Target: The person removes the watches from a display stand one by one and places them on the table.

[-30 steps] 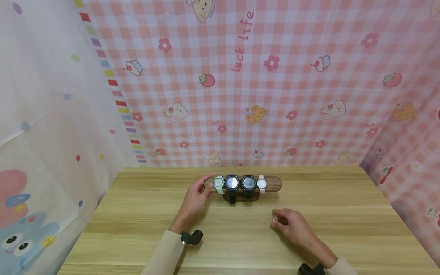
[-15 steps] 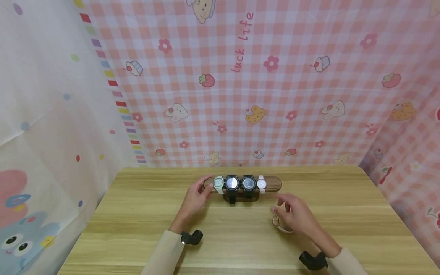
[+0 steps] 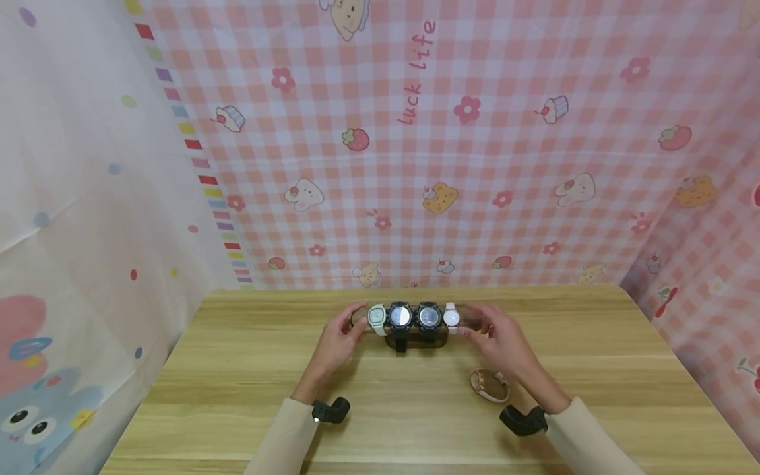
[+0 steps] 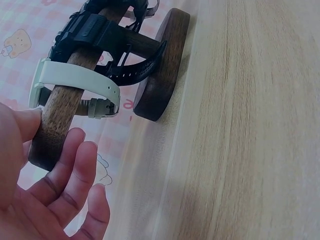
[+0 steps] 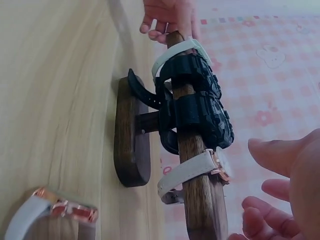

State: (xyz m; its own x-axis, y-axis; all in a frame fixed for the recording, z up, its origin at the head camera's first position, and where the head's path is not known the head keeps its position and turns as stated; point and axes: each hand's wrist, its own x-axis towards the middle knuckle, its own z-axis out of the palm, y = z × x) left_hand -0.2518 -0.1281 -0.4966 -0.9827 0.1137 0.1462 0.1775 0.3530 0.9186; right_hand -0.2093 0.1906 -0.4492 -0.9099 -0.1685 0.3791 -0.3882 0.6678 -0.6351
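Observation:
A dark wooden watch stand [image 5: 202, 202] carries a pale green watch [image 3: 377, 316], two black watches [image 3: 400, 316] and a white-strapped watch [image 3: 452, 318] on its bar. My left hand [image 3: 337, 340] holds the bar's left end between thumb and fingers. Around the right end is my right hand [image 3: 505, 340], thumb and fingers spread; in the right wrist view the thumb is apart from the wood, and whether a fingertip touches it I cannot tell. Below that hand, a rose-gold watch [image 3: 489, 386] with a pale strap lies on its side on the table.
The wood-grain table [image 3: 392, 415] reaches back to a pink checked cloth [image 3: 415, 165]. A white cloth [image 3: 119, 218] hangs on the left. Black wrist cameras [image 3: 332, 410] sit on both wrists.
My right hand has let go of the rose-gold watch, leaving it on the table, and moved up and away to the stand's right end. My left hand has stayed at the left end.

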